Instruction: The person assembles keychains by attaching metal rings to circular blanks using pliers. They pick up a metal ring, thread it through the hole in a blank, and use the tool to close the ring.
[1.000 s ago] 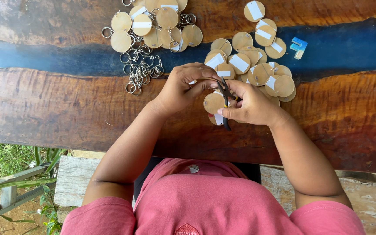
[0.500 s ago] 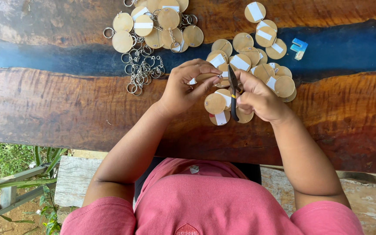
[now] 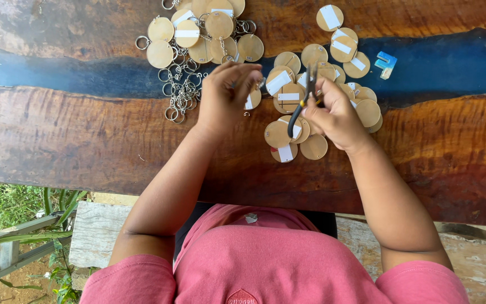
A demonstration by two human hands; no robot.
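My right hand grips small dark-handled pliers, held upright over a heap of round wooden discs with white stickers. My left hand hovers over the wooden table, fingers curled together near a disc; whether it pinches something small I cannot tell. Just left of it lies a pile of metal key rings and chains. Beyond that pile sit wooden discs with rings attached.
A small blue and white object lies on the table's blue resin strip at the right. A grey wooden bench runs below the table edge, with grass and plants at the lower left.
Both hands have moved apart and away from me, towards the piles. The disc they worked on together a second ago now lies on the table among the others.
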